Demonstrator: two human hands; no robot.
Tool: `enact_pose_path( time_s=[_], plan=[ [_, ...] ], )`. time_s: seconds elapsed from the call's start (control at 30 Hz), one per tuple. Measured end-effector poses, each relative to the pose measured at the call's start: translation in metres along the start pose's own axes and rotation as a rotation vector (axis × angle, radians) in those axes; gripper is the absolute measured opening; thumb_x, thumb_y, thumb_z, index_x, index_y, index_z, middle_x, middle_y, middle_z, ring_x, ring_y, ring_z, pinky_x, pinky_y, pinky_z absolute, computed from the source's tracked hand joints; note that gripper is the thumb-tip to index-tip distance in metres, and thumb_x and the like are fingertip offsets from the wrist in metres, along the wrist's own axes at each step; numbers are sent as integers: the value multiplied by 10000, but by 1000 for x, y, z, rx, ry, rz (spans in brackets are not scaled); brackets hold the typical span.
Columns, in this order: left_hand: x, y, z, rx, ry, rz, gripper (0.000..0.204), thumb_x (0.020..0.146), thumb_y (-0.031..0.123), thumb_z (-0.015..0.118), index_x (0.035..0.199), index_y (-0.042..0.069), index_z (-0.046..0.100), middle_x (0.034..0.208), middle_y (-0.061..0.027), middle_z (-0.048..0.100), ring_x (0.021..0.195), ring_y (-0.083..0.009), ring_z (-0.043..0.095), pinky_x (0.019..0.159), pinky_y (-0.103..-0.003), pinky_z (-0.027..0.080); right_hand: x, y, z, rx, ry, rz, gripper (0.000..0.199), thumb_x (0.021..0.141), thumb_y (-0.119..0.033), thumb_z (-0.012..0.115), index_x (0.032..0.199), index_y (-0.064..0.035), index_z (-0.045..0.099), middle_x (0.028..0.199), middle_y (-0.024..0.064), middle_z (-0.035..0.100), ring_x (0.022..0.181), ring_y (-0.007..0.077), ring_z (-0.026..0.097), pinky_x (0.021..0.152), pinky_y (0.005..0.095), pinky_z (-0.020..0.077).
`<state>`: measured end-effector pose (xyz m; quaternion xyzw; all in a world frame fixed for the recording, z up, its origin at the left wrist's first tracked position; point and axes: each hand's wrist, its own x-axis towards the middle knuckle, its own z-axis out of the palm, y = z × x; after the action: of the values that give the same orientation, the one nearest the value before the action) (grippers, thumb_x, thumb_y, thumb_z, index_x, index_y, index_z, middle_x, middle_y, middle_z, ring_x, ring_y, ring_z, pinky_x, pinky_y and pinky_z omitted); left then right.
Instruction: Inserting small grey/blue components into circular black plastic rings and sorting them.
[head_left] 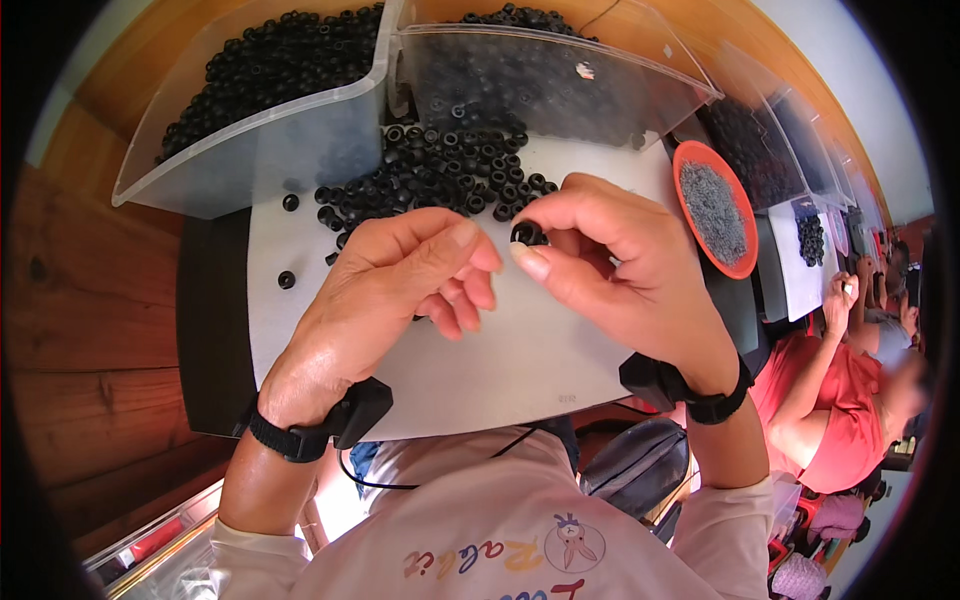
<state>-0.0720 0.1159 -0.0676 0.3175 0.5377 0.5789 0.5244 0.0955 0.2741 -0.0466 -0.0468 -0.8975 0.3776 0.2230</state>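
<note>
Between the thumb and forefinger of my right hand (pixel 625 265) is a small black ring-shaped part (pixel 527 234), its round hole turned toward me. My left hand (pixel 405 265) is a short gap to its left. Its thumb and forefinger are pressed together, and the other fingers curl loosely below. Whatever they may pinch is hidden. Just beyond both hands lies a loose pile of the same black ring parts (pixel 430 170) on a white work surface (pixel 480 375). Single black parts lie apart at the left, and a few are partly covered by my left hand.
At the back stand two translucent bins (pixel 250 150) (pixel 560 85) filled with black parts. A red-orange bowl (pixel 745 215) of grey small pieces sits to the right. Farther right, a person in a red shirt (pixel 830 400) works beside more bins. A dark bag (pixel 640 465) is below the table edge.
</note>
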Motion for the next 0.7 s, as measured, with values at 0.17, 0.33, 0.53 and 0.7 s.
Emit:
enact_pose_path(
  time_s=[0.17, 0.33, 0.53, 0.7],
  plan=[
    [4, 12, 34, -179, -84, 96, 362, 1098, 317, 474, 1108, -12, 624, 864, -87, 679, 694, -155, 648, 602, -280, 544, -6, -11, 8, 327, 194, -70, 192, 944, -12, 691, 1130, 29, 674, 825, 36, 610, 658, 65, 550, 573, 236, 406],
    [10, 9, 40, -280, -106, 183, 327, 1086, 302, 510, 1089, -4, 624, 831, -64, 649, 668, -159, 610, 563, -303, 505, -11, -12, -9, 96, 181, -158, 236, 960, -14, 674, 1190, 39, 668, 847, 56, 633, 707, 84, 593, 616, 238, 448],
    [6, 11, 43, -425, -169, 127, 295, 1058, 304, 597, 997, 22, 654, 781, -19, 627, 624, -104, 525, 558, -261, 432, -22, -16, -19, 127, 106, 1, 267, 984, -66, 667, 1235, 24, 663, 869, 39, 644, 713, 80, 563, 642, 228, 441],
    [18, 13, 29, -388, -75, 127, 296, 1036, 315, 618, 946, 36, 658, 752, -9, 600, 603, -106, 492, 547, -262, 402, -33, 18, -49, -97, -79, 283, 124, 972, -71, 648, 1061, 14, 660, 834, 63, 618, 696, 116, 552, 630, 268, 446]
  ],
)
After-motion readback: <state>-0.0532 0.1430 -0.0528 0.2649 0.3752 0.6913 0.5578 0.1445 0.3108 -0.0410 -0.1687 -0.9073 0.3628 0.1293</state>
